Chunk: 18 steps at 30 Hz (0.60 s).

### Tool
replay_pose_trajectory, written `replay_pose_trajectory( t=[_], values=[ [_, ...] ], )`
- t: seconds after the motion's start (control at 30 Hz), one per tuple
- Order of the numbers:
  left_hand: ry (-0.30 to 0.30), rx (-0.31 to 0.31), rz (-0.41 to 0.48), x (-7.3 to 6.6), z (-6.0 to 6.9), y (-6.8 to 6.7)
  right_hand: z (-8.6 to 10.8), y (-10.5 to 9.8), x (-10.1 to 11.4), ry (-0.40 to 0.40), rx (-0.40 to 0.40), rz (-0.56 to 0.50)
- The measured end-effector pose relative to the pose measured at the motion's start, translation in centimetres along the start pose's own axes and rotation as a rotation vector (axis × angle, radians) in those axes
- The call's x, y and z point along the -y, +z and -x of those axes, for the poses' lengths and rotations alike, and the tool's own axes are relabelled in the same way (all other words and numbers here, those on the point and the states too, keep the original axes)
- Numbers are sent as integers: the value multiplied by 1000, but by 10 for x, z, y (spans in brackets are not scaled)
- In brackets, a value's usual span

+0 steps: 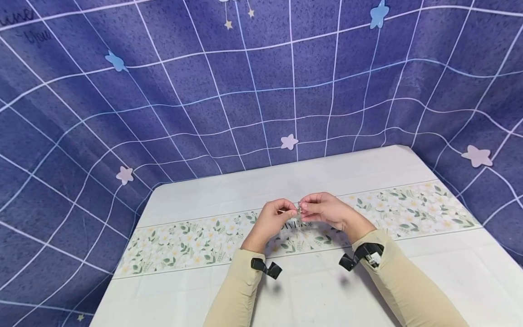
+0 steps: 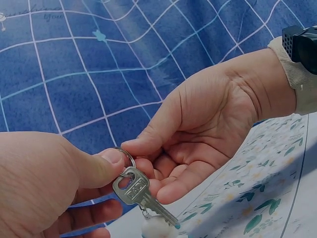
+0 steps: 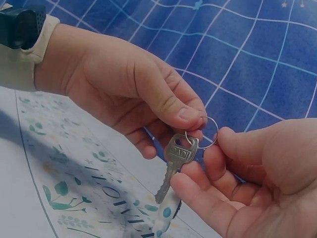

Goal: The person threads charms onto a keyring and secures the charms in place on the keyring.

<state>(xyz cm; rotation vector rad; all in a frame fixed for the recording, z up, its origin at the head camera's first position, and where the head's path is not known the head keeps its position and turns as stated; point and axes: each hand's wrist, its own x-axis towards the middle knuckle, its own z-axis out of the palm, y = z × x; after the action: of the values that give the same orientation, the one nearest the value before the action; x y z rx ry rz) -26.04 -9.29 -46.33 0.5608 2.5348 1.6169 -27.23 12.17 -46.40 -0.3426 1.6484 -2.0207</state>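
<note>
1 metal ring is pinched by left hand and right hand, apparently to work its key; next likely needs careful prying.

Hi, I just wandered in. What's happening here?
A person is holding up a thin metal ring with a key on it, above a flowered table cover. The left hand and the right hand both have their grip on the ring, pinching it from either side. A white charm with blue spots hangs below the key. Whether the key is being put on or taken off can't be told from this moment.
</note>
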Motion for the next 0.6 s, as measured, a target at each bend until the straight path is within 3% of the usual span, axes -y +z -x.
replay_pose_trajectory(
  t=[0.6],
  values=[
    [-18, -24, -4, -2, 0, 1, 3, 1, 3, -17, 29, 34]
  ],
)
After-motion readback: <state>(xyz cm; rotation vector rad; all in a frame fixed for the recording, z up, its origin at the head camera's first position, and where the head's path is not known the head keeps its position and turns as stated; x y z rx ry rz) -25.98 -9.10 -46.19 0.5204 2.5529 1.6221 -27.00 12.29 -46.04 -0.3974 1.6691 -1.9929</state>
